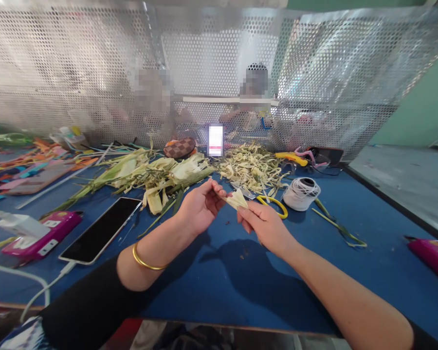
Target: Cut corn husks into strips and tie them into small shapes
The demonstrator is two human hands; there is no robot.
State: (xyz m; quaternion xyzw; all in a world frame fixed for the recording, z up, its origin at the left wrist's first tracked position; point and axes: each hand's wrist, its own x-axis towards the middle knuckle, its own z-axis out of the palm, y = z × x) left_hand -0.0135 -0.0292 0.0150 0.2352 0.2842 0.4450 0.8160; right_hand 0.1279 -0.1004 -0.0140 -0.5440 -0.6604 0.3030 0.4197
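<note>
Both hands meet over the middle of the blue table. A small pale piece of corn husk stretches between them. My left hand pinches its narrow end with thumb and fingertips. Closed on the wider end is my right hand, thumb on top. Just beyond the fingers lie scissors with yellow handles, their blades partly hidden. A heap of cut husk strips sits behind the hands. To its left, whole dried corn husks are piled. A spool of white thread stands right of the scissors.
Left on the blue table are a charging phone, a magenta power strip and colored paper scraps. A lit phone stands upright before the perforated metal screen. Another magenta strip lies right.
</note>
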